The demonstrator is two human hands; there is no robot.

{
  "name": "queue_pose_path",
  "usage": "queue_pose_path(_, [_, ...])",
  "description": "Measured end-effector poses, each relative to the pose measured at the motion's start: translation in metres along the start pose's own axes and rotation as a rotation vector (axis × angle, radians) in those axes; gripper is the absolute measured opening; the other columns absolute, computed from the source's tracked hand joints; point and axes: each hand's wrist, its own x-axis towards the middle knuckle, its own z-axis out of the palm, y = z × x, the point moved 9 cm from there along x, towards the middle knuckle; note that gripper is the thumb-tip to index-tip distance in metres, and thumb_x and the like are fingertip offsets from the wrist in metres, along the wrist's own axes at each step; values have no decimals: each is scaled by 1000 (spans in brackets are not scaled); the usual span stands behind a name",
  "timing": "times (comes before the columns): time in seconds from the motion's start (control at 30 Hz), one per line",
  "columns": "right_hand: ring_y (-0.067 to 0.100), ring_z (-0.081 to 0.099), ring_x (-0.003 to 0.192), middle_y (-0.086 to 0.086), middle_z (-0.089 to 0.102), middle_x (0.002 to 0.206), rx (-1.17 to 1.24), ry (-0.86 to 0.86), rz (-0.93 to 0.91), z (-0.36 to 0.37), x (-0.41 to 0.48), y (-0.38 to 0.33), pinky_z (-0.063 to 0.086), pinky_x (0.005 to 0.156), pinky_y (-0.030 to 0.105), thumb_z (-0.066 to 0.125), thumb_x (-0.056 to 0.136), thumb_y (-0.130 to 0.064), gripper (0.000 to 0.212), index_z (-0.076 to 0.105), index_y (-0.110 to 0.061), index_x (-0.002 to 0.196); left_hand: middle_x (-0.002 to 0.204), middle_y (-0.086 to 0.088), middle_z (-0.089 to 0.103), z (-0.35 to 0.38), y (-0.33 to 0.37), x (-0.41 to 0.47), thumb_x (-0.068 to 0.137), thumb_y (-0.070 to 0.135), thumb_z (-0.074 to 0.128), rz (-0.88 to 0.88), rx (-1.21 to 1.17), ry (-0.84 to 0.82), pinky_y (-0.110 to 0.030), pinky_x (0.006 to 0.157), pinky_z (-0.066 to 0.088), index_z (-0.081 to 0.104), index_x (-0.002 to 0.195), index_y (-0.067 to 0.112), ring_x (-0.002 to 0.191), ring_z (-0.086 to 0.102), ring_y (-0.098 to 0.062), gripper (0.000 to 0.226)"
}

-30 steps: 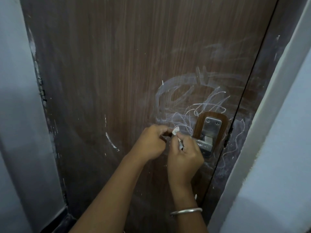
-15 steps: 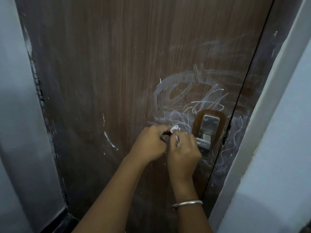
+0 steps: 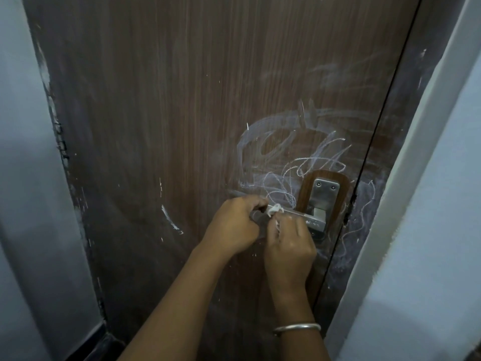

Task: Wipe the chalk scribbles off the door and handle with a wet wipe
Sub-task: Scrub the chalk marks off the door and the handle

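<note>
My right hand (image 3: pixel 289 246) has its fingers (image 3: pixel 285 222) pinched round a small, crumpled wet wipe (image 3: pixel 275 210), which I press against the top of the handle (image 3: pixel 308 217) near its free end. My left hand (image 3: pixel 234 225) is curled at that same end. It looks to be gripping the handle to steady it, though my knuckles hide the contact.

The door (image 3: pixel 182 100) is far from clean. A thick tangle of chalk scribbles (image 3: pixel 281 162) sits above and left of the handle. More loops (image 3: pixel 364 204) run down past the door's edge on the right, and a short stray stroke (image 3: pixel 170 220) lies well off to the left.

My main worry is the wipe. It is bunched into such a small wad that I think it will load up with chalk quickly. After that it would smear grey haze over the wood instead of lifting the chalk, and there are already pale smudges higher up that look like that. Because the wad is so small, it could also slip from my pinch.

If my left hand bears down too hard, the handle may turn and the door swing away from me. I could also easily miss the underside of the handle and the screws on the metal plate (image 3: pixel 325 194). My bangle (image 3: pixel 296 328) might knock against the door on a wide stroke.
</note>
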Motion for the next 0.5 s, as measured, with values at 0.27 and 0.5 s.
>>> queue_pose_path(0.27, [25, 54, 54, 9, 56, 63, -3, -20, -36, 2, 7, -7, 46, 52, 33, 63, 82, -2, 11, 64, -5, 71, 95, 3, 72, -1, 10, -3, 60, 26, 40, 50, 14, 19, -32, 70, 53, 67, 104, 24, 73, 63, -8, 52])
queue_pose_path(0.5, [25, 56, 54, 10, 58, 65, -20, 5, -34, -4, -7, 2, 47, 53, 30, 58, 85, -4, 13, 64, -4, 73, 112, -8, 66, 2, 2, -4, 68, -1, 48, 13, 109, 32, -44, 86, 51, 60, 115, 19, 102, 61, -26, 52])
